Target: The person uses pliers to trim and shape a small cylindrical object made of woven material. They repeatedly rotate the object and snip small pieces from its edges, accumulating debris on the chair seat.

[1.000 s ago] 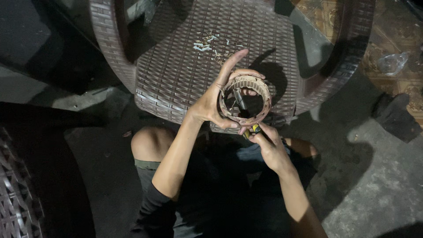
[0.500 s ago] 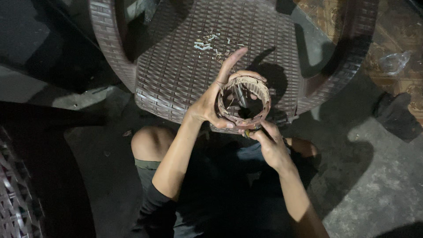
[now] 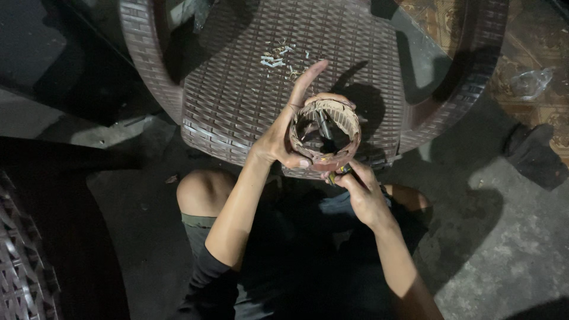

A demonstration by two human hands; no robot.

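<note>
Nearest the camera we note a bent bare knee (image 3: 201,191) and dark clothing over a concrete floor (image 3: 504,261). Both forearms rise from there toward the work.

Our right hand (image 3: 363,195) is closed in a pinch on a small tool with a yellow-green handle (image 3: 338,173). The tool's tip meets the lower rim of a ring-shaped winding core (image 3: 325,135); we cannot tell what kind of tool it is, since the fingers hide most of it.

Our left hand (image 3: 283,135) grips the ring-shaped winding core from its left side. The thumb presses on the lower rim, the fingers wrap round the back, and the forefinger stands out straight, pointing up and away. The core is held in the air, its opening tilted toward the camera, and a dark metal piece shows inside it. Its outer edge looks frayed and brownish.

The core sits above the near edge of the seat of a brown woven plastic chair (image 3: 237,101). Small pale scraps (image 3: 278,58) lie toward the far middle of the seat.

Beyond the chair's right arm, a crumpled clear plastic piece (image 3: 530,83) lies on patterned flooring, and a dark object (image 3: 533,154) rests on the concrete just below it.
</note>
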